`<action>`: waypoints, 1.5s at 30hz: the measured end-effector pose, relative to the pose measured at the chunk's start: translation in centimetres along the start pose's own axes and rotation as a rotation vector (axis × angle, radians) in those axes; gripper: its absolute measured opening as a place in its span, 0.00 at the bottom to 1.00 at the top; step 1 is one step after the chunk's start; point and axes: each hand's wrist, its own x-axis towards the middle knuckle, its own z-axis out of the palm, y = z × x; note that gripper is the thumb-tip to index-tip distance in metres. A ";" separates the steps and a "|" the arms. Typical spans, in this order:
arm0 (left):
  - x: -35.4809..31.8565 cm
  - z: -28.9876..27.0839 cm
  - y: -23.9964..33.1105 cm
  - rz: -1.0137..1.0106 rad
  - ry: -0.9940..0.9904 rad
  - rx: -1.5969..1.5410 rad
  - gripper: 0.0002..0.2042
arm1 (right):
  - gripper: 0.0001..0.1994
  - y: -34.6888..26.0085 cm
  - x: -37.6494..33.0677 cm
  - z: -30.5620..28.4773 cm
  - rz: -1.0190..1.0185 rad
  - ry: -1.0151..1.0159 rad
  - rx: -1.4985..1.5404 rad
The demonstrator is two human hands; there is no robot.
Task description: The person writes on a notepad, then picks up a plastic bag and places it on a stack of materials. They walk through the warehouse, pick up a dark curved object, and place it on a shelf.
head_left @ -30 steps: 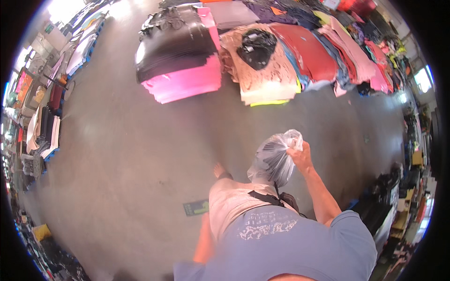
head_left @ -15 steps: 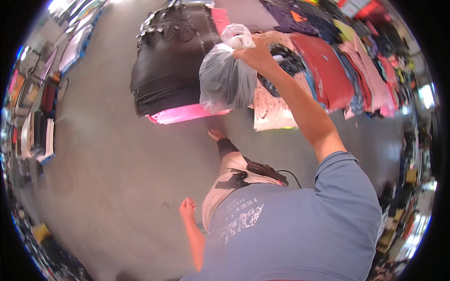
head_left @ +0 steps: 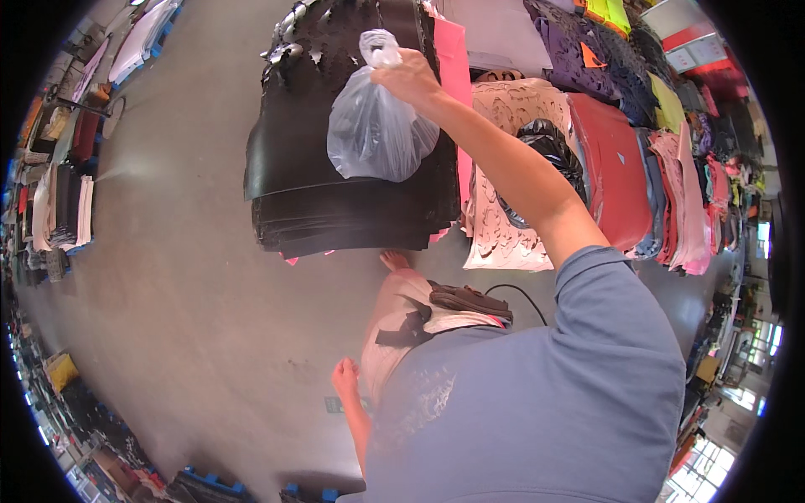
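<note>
My right hand (head_left: 406, 77) grips the gathered, twisted neck of a filled, whitish translucent plastic bag (head_left: 381, 127). The arm is stretched forward and the bag hangs in front of a tall stack of black sheets (head_left: 306, 155); whether it touches them I cannot tell. What fills the bag is blurred behind the plastic. Low at my left side, my left hand (head_left: 345, 374) has its fingers curled in, and nothing shows in it.
Right of the black stack are a pink sheet pile with cut-outs (head_left: 495, 230), a black plastic bag (head_left: 553, 155) and red sheets (head_left: 616, 168). More stacks on blue pallets (head_left: 71, 210) line the far left. Grey floor (head_left: 193, 293) lies between. A bare foot (head_left: 394, 260) is by the black stack.
I have come closer to the black stack. The bag in my right hand has shifted left and up in view, now over the stack. My left hand stays low at my side.
</note>
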 end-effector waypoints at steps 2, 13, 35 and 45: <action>0.6 0.9 2.2 0.017 -0.016 -0.028 0.17 | 0.11 1.0 2.7 2.2 0.061 -0.023 -0.079; -0.3 1.8 1.7 -0.060 0.026 -0.052 0.18 | 0.20 8.2 8.4 7.2 0.390 -0.338 -0.154; -6.4 3.9 -2.3 0.022 0.400 0.050 0.17 | 0.12 7.6 -12.8 7.6 -0.565 -0.089 -0.318; -15.1 -1.7 -30.5 -0.198 0.870 -0.570 0.15 | 0.10 -13.7 -47.9 35.2 -0.605 -1.667 -0.134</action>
